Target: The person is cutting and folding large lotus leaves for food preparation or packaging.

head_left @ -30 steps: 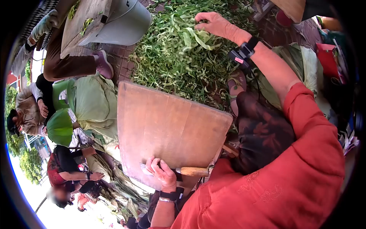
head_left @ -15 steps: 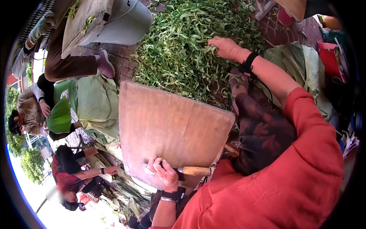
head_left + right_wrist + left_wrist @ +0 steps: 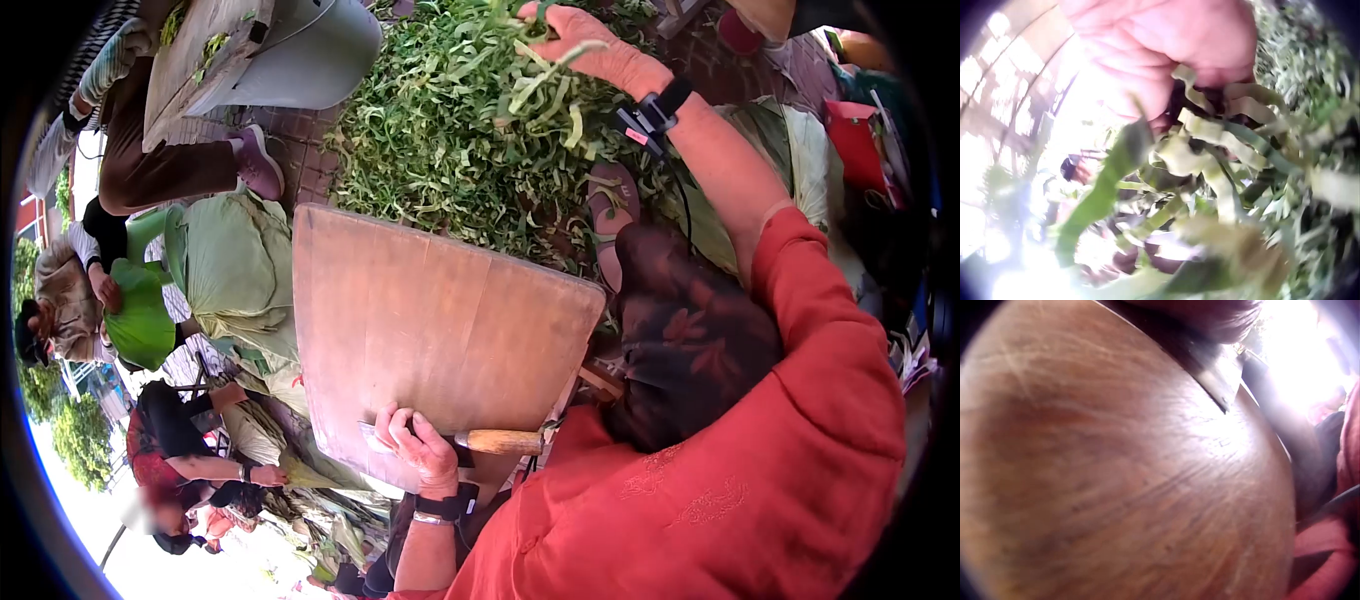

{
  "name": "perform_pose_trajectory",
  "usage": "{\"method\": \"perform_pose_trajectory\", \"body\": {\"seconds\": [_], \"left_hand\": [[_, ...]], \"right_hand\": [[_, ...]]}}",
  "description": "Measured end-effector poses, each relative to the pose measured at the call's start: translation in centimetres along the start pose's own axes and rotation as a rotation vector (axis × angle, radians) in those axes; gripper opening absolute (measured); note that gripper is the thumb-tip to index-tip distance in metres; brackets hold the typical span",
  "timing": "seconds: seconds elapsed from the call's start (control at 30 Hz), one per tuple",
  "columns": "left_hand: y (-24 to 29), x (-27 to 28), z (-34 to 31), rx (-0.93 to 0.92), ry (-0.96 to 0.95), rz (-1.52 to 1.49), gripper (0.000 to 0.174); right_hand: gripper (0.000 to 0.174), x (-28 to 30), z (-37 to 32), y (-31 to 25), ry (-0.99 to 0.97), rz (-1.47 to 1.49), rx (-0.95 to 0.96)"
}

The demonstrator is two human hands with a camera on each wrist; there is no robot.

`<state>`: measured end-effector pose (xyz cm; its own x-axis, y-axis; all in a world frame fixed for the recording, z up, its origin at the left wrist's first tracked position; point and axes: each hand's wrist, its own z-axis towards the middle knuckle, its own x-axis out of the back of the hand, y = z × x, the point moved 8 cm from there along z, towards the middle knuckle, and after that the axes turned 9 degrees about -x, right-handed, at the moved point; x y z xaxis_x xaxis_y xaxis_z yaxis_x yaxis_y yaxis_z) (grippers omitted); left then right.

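My right hand (image 3: 590,48) is raised over a big heap of shredded green leaves (image 3: 440,140) and grips a loose bunch of leaf strips (image 3: 1197,147). Pale and green strips dangle below the palm in the right wrist view, and the fingertips are partly hidden among them. My left hand (image 3: 422,452) rests over the blade of a knife (image 3: 503,442) near the board's near edge, fingers loosely bent. The wooden handle points right. In the left wrist view the metal blade (image 3: 1219,378) lies close over the scratched wooden cutting board (image 3: 440,310).
Beyond the board stand a grey bucket (image 3: 320,60) and a wooden board (image 3: 205,75) with leaf bits on it. Large cabbage-like leaves (image 3: 235,260) lie at the left. Other people (image 3: 75,290) sit further left. A sandalled foot (image 3: 610,215) is beside the heap.
My right hand dipped to the near right side of the heap, then rose up and away with leaf strips hanging from it. My left hand and the knife stay in place on the board.
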<state>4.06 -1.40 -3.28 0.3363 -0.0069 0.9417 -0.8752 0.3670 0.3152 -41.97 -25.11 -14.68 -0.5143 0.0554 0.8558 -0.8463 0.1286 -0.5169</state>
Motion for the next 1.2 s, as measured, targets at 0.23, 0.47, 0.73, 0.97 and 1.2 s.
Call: {"method": "perform_pose_trajectory", "body": {"seconds": [0.23, 0.47, 0.73, 0.97, 1.2], "left_hand": [[-0.4, -0.1, -0.2, -0.001, 0.0, -0.003, 0.015], [-0.7, -0.3, -0.5, 0.006, 0.0, -0.023, 0.015], [-0.9, -0.2, -0.5, 0.049, -0.024, -0.033, 0.013], [-0.8, -0.2, -0.3, 0.035, -0.049, -0.039, 0.012], [-0.8, -0.1, -0.4, 0.005, -0.013, -0.048, 0.013]], "right_hand": [[0.027, -14.5, -12.9, -5.0, -0.547, -0.214, 0.325], [0.02, -19.6, -14.5, -1.7, -0.446, -0.336, 0.518], [0.024, -12.0, -4.7, -12.3, -0.416, -0.115, 0.555], [0.012, -23.7, -2.2, -19.6, -0.376, -0.309, 0.878], [0.021, -26.4, -0.5, -16.7, -0.617, -0.53, 0.474]]}}
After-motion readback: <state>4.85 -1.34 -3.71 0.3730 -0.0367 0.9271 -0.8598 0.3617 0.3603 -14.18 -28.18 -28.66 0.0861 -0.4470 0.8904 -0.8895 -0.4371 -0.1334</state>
